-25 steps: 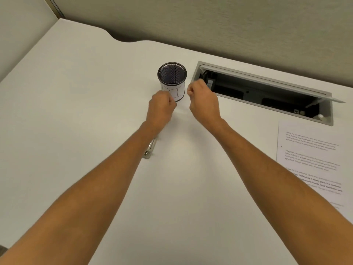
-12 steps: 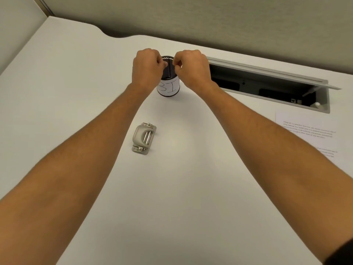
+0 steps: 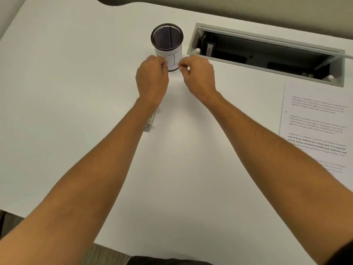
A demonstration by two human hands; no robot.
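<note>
A black mesh pen cup [image 3: 169, 54] with a white paper label stands upright at the back middle of the white desk [image 3: 57, 96]. My left hand [image 3: 151, 79] hovers just in front of the cup's base on the left, with its fingers curled in. My right hand [image 3: 198, 77] is at the base on the right, thumb and forefinger pinched together. I can make out nothing between the fingertips of either hand. A grey hole punch [image 3: 150, 123] lies on the desk, mostly hidden under my left forearm.
An open cable tray [image 3: 267, 38] with a raised lid is sunk into the desk to the right of the cup. A printed sheet of paper [image 3: 315, 121] lies at the right edge. The desk's front edge runs along the bottom left.
Half a second ago both hands were pinched together over the cup's rim. They have dropped back towards me to the cup's base, and my left forearm now covers the hole punch.
</note>
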